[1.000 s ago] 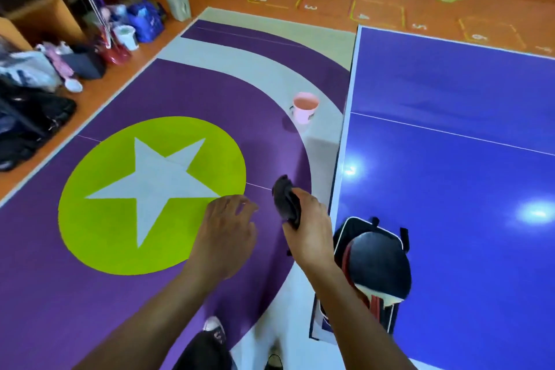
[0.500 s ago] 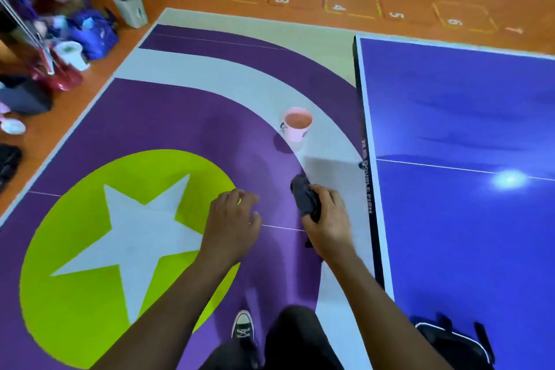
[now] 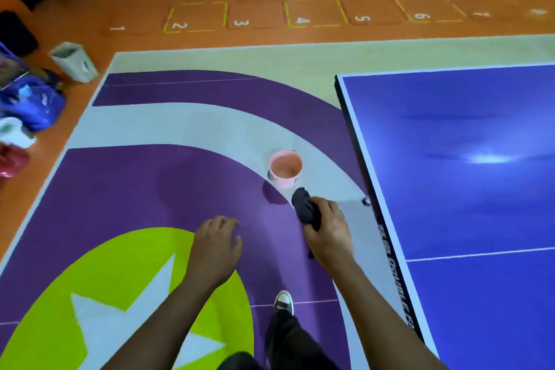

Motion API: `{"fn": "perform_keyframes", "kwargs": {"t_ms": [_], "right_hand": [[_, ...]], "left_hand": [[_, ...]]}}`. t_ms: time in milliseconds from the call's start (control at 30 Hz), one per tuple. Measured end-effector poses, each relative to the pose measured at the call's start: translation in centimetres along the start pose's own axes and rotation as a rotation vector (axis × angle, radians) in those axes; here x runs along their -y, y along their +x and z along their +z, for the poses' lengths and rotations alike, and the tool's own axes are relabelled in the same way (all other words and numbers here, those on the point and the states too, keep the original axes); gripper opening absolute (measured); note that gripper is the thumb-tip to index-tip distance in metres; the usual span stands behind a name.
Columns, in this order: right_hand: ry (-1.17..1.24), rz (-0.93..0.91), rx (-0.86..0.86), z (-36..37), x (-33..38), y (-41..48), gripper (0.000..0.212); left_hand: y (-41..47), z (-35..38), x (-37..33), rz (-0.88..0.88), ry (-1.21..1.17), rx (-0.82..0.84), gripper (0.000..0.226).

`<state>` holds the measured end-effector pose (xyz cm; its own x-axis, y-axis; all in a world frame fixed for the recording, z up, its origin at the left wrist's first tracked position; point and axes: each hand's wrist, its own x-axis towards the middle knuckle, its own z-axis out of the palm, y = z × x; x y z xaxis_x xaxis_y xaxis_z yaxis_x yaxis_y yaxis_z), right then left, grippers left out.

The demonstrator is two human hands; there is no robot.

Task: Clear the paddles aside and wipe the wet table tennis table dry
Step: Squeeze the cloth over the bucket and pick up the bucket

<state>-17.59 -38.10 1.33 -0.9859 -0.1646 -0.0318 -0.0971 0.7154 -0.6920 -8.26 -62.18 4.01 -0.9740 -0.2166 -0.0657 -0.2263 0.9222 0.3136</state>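
Head view: my right hand (image 3: 329, 227) grips a dark bunched cloth (image 3: 305, 209) mid-frame, left hand (image 3: 216, 246) loosely curled, empty; the glossy blue table tennis table (image 3: 468, 189) at right looks unwiped.

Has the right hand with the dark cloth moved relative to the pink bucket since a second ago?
Yes. The right hand gripping the dark cloth has closed in on the pink bucket standing on the floor mat; the cloth now sits just short of its rim.

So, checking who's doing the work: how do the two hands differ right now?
The right hand is closed around a dark cloth, near the table's edge; the left hand holds nothing, fingers loosely curled, farther from the table. Both hang palm-down over the floor mat, not over the table.
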Motion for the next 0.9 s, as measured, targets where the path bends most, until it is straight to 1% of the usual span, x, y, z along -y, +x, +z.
{"fn": "perform_keyframes", "kwargs": {"t_ms": [100, 267, 367, 500, 567, 667, 733, 800, 900], "right_hand": [[-0.038, 0.012, 0.024, 0.6, 1.3, 7.2, 0.058], [-0.110, 0.053, 0.079, 2.4, 2.5, 17.8, 0.054], [-0.150, 0.110, 0.109, 4.3, 2.3, 24.5, 0.055], [-0.183, 0.201, 0.105, 6.9, 2.3, 32.0, 0.056], [-0.178, 0.237, 0.110, 8.2, 2.3, 35.3, 0.055], [-0.183, 0.284, 0.145, 11.9, 0.6, 40.8, 0.055], [-0.169, 0.315, 0.158, 14.2, -1.0, 43.7, 0.055], [-0.173, 0.329, 0.161, 17.5, -4.0, 46.9, 0.055], [-0.167, 0.341, 0.159, 22.4, -9.1, 50.7, 0.054]], "left_hand": [[7.5, -1.4, 1.3, 0.008, 0.007, -0.034, 0.043], [18.9, -1.2, 3.7, -0.019, -0.036, -0.015, 0.048], [26.1, 0.8, 5.2, -0.053, -0.080, 0.093, 0.046], [35.0, 3.2, 7.7, -0.059, -0.106, 0.256, 0.050], [38.8, 4.3, 8.9, -0.066, -0.104, 0.308, 0.051], [44.7, 8.1, 11.1, -0.104, -0.108, 0.364, 0.047], [47.6, 11.5, 12.0, -0.137, -0.124, 0.388, 0.034], [50.2, 16.6, 13.0, -0.173, -0.149, 0.425, 0.029], [53.0, 25.0, 14.3, -0.215, -0.171, 0.499, 0.032]]}}
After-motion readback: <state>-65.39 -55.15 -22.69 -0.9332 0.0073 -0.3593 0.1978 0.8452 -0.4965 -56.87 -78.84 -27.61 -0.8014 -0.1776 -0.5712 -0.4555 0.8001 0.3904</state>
